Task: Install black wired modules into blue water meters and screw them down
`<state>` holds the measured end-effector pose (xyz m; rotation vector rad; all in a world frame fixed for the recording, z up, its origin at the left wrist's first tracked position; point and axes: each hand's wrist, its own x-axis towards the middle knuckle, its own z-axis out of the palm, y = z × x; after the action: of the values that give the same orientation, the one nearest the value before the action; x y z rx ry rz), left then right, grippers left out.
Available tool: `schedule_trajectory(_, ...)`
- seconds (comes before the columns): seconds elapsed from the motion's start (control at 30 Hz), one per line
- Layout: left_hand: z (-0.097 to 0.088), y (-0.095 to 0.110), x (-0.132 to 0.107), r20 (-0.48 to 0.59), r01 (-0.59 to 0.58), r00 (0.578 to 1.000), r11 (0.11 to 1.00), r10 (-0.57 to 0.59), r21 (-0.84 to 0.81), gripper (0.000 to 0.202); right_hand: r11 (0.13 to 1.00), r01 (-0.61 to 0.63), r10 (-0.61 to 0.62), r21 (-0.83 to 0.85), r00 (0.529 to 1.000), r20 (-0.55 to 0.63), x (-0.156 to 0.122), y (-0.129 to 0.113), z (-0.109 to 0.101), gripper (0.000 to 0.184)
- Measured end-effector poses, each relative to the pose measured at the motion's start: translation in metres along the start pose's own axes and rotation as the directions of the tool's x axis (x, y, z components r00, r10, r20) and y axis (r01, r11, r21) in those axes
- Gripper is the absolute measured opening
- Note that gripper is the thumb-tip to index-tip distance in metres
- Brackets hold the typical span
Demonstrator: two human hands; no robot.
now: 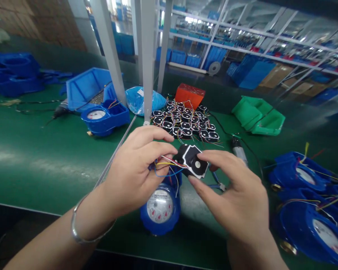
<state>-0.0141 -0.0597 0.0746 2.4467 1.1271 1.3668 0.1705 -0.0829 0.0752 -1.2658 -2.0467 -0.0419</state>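
Note:
Between thumb and fingers, my right hand grips a small black motor-like module with a white gasket around its edge and a pale round spot on its face. Red, white, yellow, black and blue wires come out of its left side. My left hand is closed around these wires, its fingertips close to the module. Just below the hands stands a blue water meter with a round white dial and red pointers; its upper part is partly hidden by my left hand.
Behind the hands lie several similar black modules beside an orange bin. A green bin and a power screwdriver are to the right, near more blue meters. A grey post, blue bin and another meter stand left.

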Motion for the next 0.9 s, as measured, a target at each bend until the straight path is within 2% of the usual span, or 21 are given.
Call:
schedule_trajectory(0.13, -0.014, 0.008, -0.009, -0.035, 0.067, 0.997, 0.998, -0.067, 0.001, 0.017, 1.0, -0.01, 0.01, 0.022, 1.0, 0.022, 0.0, 0.006, -0.003, 0.028)
schedule_trajectory(0.23, -0.019, 0.004, -0.019, 0.042, 0.213, 0.975, 0.974, -0.217, 0.08, 0.012, 1.0, 0.009, -0.01, 0.011, 0.998, 0.066, 0.003, 0.01, 0.001, 0.027)
schedule_trajectory(0.3, -0.016, -0.003, -0.025, 0.161, 0.324, 0.923, 0.931, -0.35, 0.168, 0.011, 1.0, 0.013, -0.014, 0.009, 0.994, 0.106, 0.005, 0.013, 0.007, 0.026)
schedule_trajectory(0.37, -0.007, -0.01, -0.029, 0.278, 0.412, 0.832, 0.871, -0.479, 0.267, 0.017, 1.0, -0.002, 0.002, 0.002, 0.986, 0.167, 0.006, 0.016, 0.013, 0.025)
schedule_trajectory(0.43, 0.005, -0.012, -0.031, 0.349, 0.446, 0.744, 0.813, -0.57, 0.375, 0.024, 1.0, -0.02, 0.021, -0.007, 0.974, 0.227, 0.007, 0.018, 0.018, 0.025)
schedule_trajectory(0.5, 0.016, -0.012, -0.032, 0.373, 0.427, 0.702, 0.778, -0.606, 0.46, 0.029, 0.999, -0.03, 0.033, -0.018, 0.966, 0.257, 0.007, 0.021, 0.021, 0.025)
schedule_trajectory(0.6, 0.026, -0.01, -0.031, 0.372, 0.403, 0.691, 0.757, -0.62, 0.513, 0.028, 0.999, -0.036, 0.042, -0.027, 0.963, 0.268, 0.006, 0.023, 0.021, 0.024)
schedule_trajectory(0.7, 0.026, -0.015, -0.034, 0.4, 0.461, 0.686, 0.788, -0.609, 0.409, 0.024, 0.999, -0.03, 0.025, 0.012, 0.954, 0.298, 0.006, 0.021, 0.021, 0.025)
schedule_trajectory(0.8, 0.023, -0.022, -0.043, 0.385, 0.535, 0.751, 0.836, -0.537, 0.123, 0.021, 0.994, -0.027, -0.011, 0.106, 0.937, 0.349, 0.007, 0.016, 0.023, 0.025)
schedule_trajectory(0.9, 0.026, -0.025, -0.056, 0.267, 0.538, 0.822, 0.839, -0.502, -0.08, 0.024, 0.984, -0.036, -0.033, 0.174, 0.924, 0.381, 0.008, 0.013, 0.028, 0.027)
